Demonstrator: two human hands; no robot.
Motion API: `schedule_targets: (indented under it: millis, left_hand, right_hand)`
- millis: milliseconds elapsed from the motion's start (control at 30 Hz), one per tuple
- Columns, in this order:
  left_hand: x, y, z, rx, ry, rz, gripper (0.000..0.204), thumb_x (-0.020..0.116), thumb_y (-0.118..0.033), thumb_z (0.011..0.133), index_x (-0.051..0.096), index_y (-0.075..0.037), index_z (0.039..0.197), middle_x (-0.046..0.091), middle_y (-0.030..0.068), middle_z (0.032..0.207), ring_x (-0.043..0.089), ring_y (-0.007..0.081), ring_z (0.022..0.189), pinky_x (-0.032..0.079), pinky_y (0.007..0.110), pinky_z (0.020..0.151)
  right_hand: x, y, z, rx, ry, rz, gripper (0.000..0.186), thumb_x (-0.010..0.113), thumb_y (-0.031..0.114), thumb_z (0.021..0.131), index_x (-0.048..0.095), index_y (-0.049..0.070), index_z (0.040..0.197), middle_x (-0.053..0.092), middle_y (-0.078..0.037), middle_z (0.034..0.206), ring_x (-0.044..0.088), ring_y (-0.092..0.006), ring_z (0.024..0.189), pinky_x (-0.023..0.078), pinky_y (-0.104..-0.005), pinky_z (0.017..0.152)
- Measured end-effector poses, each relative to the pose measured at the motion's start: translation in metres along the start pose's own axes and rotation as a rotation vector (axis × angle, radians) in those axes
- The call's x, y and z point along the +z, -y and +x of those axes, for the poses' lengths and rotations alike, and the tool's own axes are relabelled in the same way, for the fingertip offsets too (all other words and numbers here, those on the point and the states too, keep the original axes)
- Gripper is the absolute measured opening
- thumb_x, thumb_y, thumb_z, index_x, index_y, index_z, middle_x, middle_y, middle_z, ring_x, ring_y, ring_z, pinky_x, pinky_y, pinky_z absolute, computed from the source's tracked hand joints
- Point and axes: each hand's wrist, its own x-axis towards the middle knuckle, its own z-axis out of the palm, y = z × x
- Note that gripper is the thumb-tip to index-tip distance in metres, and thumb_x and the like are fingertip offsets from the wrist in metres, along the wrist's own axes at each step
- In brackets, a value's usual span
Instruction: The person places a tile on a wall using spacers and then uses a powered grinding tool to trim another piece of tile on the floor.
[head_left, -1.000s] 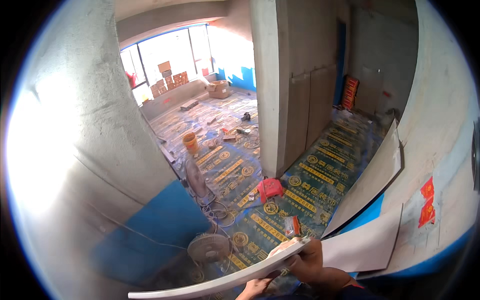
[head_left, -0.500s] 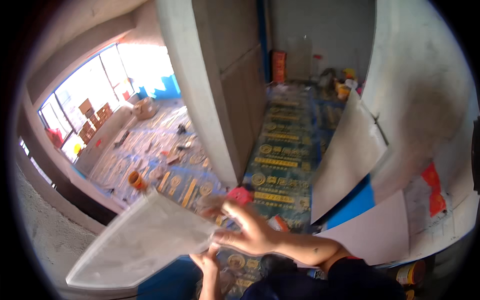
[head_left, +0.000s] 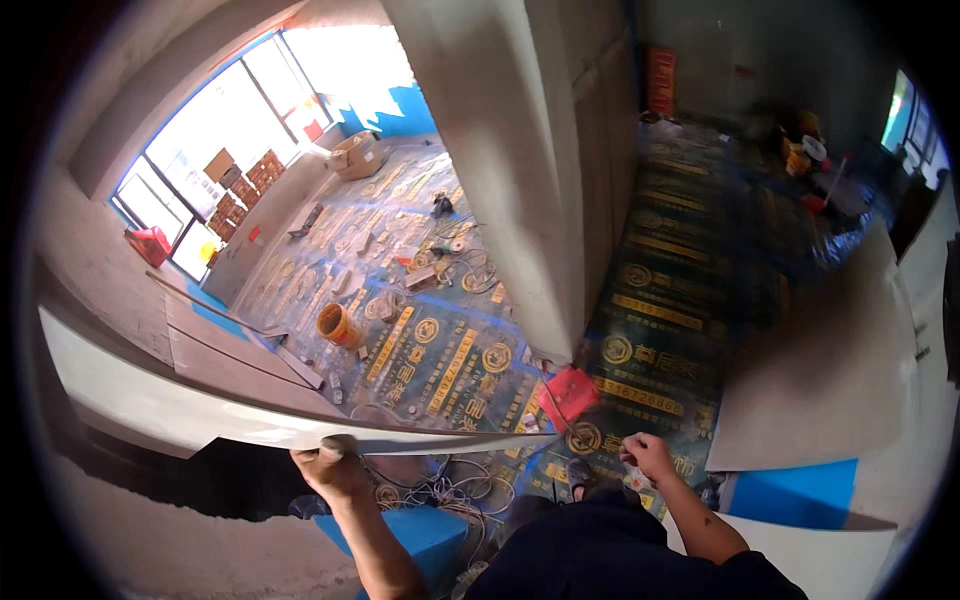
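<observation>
A long pale board (head_left: 240, 418) stretches across the left and middle of the view, seen nearly edge-on. My left hand (head_left: 333, 468) is closed over its near edge, fingers wrapped round it. Off the board's right end, my right hand (head_left: 648, 457) hangs over the covered floor, apart from the board. Its fingers are curled together; whether anything small is in them is hidden. Between that hand and the pillar lies a red bag-like thing (head_left: 568, 397), close to the board's right tip.
A concrete pillar (head_left: 520, 180) stands ahead. An orange bucket (head_left: 338, 325), a cardboard box (head_left: 357, 156) and scraps lie on the printed floor covering at left. Tangled cables (head_left: 465, 488) lie beside a blue surface (head_left: 415, 540) near my feet. Large sheets (head_left: 820, 370) lean on the right wall.
The board has swung from broad face showing to nearly edge-on. My right hand has come away from it and moved right; my left hand grips it farther left. The view has shifted.
</observation>
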Motion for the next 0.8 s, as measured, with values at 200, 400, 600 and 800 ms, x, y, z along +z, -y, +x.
schedule_targets:
  millis: [200,400,600,800]
  left_hand:
    - [-0.006,-0.010,0.094,0.025,0.077,-0.124,0.034,0.074,-0.018,0.071,0.054,0.002,0.091,0.065,0.0194,0.074,0.061,0.0269,0.067,0.053,0.039,0.071]
    - [-0.055,0.006,0.183,0.122,-0.171,-0.104,0.023,0.063,-0.017,0.085,0.050,0.001,0.090,0.052,0.0118,0.073,0.049,0.0195,0.065,0.044,0.032,0.068]
    - [-0.100,0.035,0.296,0.211,-0.417,0.216,0.026,0.045,-0.027,0.095,0.041,-0.006,0.080,0.051,0.0075,0.061,0.051,0.0161,0.058,0.044,0.030,0.066]
    - [-0.122,0.078,0.428,0.253,-0.946,0.094,0.042,0.042,-0.029,0.098,0.042,0.003,0.124,0.056,0.0120,0.094,0.055,0.0220,0.081,0.045,0.038,0.079]
  right_hand:
    - [0.109,0.105,0.097,-0.226,0.315,-0.283,0.023,0.059,0.019,0.090,0.064,-0.002,0.098,0.067,-0.008,0.084,0.066,-0.0143,0.078,0.051,-0.0271,0.070]
    - [0.263,0.191,0.181,-0.393,0.572,-0.296,0.027,0.062,0.024,0.088,0.066,0.000,0.098,0.069,-0.010,0.087,0.065,-0.0171,0.077,0.050,-0.0299,0.071]
    - [0.408,0.205,0.277,0.691,1.030,0.225,0.059,0.058,0.042,0.091,0.046,0.000,0.131,0.055,-0.013,0.128,0.055,-0.0231,0.116,0.045,-0.0338,0.096]
    - [0.552,0.280,0.344,0.651,1.367,0.745,0.084,0.059,0.055,0.082,0.031,0.001,0.140,0.039,-0.011,0.143,0.039,-0.0221,0.132,0.034,-0.0357,0.109]
